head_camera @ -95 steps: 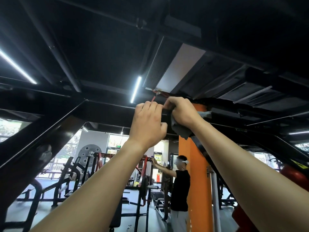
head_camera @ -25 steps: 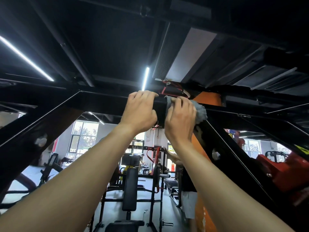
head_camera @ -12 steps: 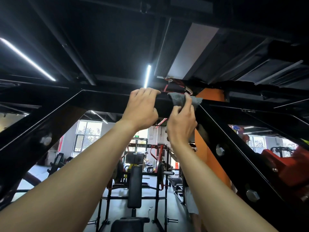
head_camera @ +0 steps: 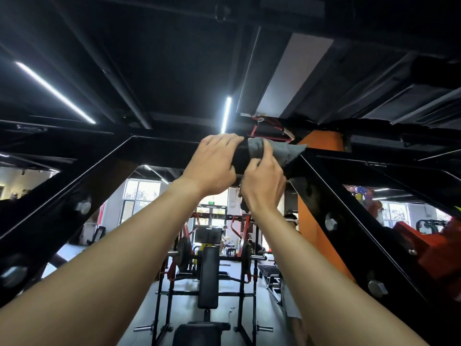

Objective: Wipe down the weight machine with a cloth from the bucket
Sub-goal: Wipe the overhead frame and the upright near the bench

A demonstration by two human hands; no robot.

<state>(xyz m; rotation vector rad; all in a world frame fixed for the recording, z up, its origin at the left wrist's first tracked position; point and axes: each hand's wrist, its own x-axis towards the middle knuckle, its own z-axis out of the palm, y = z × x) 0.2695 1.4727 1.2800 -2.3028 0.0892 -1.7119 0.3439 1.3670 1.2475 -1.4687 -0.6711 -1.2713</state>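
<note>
- Reaching overhead with both arms, gripping the black crossbar [head_camera: 162,149] with the left hand [head_camera: 212,163], fingers hooked over its top
- Pinching the cloth [head_camera: 282,151] against the bar with the right hand [head_camera: 264,181], just beside the left
- Compared with half a second ago: right hand slightly lower, cloth drawn further right into a pointed flap
- Grey and fuzzy, draped over the crossbar where it meets the right diagonal beam [head_camera: 349,203]
</note>
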